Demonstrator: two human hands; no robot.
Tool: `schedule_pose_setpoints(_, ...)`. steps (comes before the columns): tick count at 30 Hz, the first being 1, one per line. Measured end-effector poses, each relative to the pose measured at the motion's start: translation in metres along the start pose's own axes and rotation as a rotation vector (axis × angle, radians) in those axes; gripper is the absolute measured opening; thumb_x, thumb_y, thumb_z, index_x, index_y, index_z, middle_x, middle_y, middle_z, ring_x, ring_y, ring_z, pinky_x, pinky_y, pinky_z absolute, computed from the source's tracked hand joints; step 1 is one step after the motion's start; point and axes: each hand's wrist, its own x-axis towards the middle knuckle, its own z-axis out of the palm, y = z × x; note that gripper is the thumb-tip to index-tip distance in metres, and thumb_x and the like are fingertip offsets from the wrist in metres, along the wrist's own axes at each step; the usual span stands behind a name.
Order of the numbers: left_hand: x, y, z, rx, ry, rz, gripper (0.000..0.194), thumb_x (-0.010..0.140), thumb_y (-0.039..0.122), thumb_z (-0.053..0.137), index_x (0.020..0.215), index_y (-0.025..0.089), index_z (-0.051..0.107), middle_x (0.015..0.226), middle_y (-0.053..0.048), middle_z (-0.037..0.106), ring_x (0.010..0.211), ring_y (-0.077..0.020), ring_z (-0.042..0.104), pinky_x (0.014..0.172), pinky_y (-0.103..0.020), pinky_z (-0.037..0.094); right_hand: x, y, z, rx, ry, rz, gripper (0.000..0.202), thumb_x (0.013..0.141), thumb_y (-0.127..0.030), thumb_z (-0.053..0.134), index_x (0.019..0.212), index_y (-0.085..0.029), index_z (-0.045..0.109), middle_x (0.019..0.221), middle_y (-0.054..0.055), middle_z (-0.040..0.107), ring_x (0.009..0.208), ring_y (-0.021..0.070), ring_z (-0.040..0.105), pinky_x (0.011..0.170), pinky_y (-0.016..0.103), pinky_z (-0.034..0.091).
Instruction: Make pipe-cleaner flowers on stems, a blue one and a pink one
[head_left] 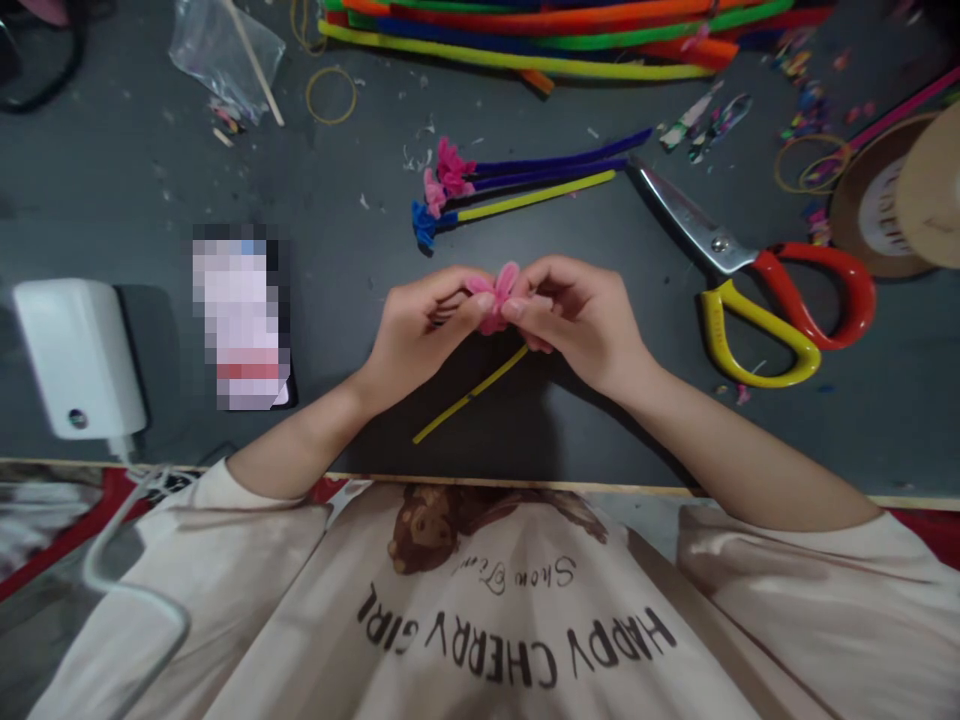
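Observation:
Between my fingertips is a pink pipe-cleaner flower [508,279] with looped petals. My left hand [435,320] pinches its left side with thumb and fingers. My right hand [574,315] pinches the right side, thumb close to the other thumb. A yellow pipe-cleaner stem [469,400] slants down and left from under my right hand; its upper end is hidden there. Just beyond my hands lie a blue flower [424,226] on a yellow stem, and pink flowers [453,168] on dark blue stems.
Scissors [720,245] with red and yellow handles lie open on the right, near a ribbon spool [877,200]. Loose pipe cleaners [525,55] stretch along the back. On the left are a phone [240,320], a white power bank [79,355] with a cable, and a plastic bag [225,50].

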Motion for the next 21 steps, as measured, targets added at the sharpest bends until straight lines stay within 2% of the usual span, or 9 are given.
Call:
schedule_pose_setpoints(2, 0.0017, 0.0009, 0.0002, -0.042, 0.036, -0.039, 0.030, 0.088, 0.044, 0.061, 0.074, 0.018, 0.061, 0.063, 0.004, 0.066, 0.059, -0.0066, 0.067, 0.059, -0.017, 0.055, -0.0007, -0.0007, -0.0002, -0.040, -0.017, -0.027, 0.035, 0.079, -0.049, 0.071, 0.071, -0.018, 0.056, 0.055, -0.007, 0.052, 0.043, 0.0017, 0.042, 0.039, 0.018, 0.030)
schedule_pose_setpoints(6, 0.0033, 0.0015, 0.0014, -0.167, 0.048, -0.154, 0.030, 0.083, 0.047, 0.066, 0.076, 0.019, 0.058, 0.059, 0.006, 0.065, 0.058, -0.0082, 0.070, 0.057, -0.018, 0.057, -0.0002, -0.0004, -0.0013, -0.112, -0.006, -0.044, 0.034, 0.080, -0.047, 0.070, 0.071, -0.019, 0.055, 0.053, -0.008, 0.049, 0.044, 0.0023, 0.043, 0.041, 0.018, 0.032)
schedule_pose_setpoints(10, 0.0032, 0.0036, 0.0003, -0.161, 0.046, -0.186, 0.035, 0.079, 0.049, 0.069, 0.071, 0.018, 0.057, 0.059, 0.005, 0.066, 0.059, -0.0082, 0.070, 0.058, -0.018, 0.058, 0.0008, 0.0013, -0.0027, -0.112, -0.027, -0.056, 0.032, 0.080, -0.044, 0.072, 0.072, -0.019, 0.055, 0.054, -0.008, 0.049, 0.043, 0.0024, 0.043, 0.040, 0.018, 0.032)
schedule_pose_setpoints(13, 0.0027, 0.0056, -0.0018, -0.136, 0.014, -0.199, 0.038, 0.079, 0.051, 0.069, 0.068, 0.017, 0.056, 0.058, 0.005, 0.067, 0.059, -0.0090, 0.071, 0.059, -0.018, 0.058, 0.0007, 0.0026, -0.0038, -0.122, -0.062, -0.082, 0.030, 0.081, -0.042, 0.071, 0.074, -0.019, 0.055, 0.055, -0.008, 0.050, 0.044, 0.0023, 0.044, 0.041, 0.017, 0.033)
schedule_pose_setpoints(18, -0.0003, 0.0060, 0.0001, -0.023, -0.084, -0.140, 0.041, 0.082, 0.054, 0.065, 0.070, 0.015, 0.058, 0.062, 0.000, 0.070, 0.061, -0.0098, 0.071, 0.057, -0.016, 0.056, -0.0001, 0.0035, -0.0054, -0.199, -0.029, -0.160, 0.022, 0.088, -0.035, 0.063, 0.075, -0.019, 0.056, 0.062, -0.006, 0.052, 0.050, 0.0026, 0.044, 0.045, 0.017, 0.035)
schedule_pose_setpoints(21, -0.0011, 0.0065, 0.0016, -0.018, -0.108, -0.158, 0.041, 0.083, 0.054, 0.063, 0.071, 0.015, 0.059, 0.066, -0.001, 0.072, 0.064, -0.0105, 0.072, 0.059, -0.017, 0.057, -0.0002, 0.0031, -0.0072, -0.286, -0.037, -0.191, 0.019, 0.089, -0.030, 0.061, 0.074, -0.019, 0.056, 0.062, -0.005, 0.050, 0.051, 0.0033, 0.043, 0.046, 0.018, 0.034)
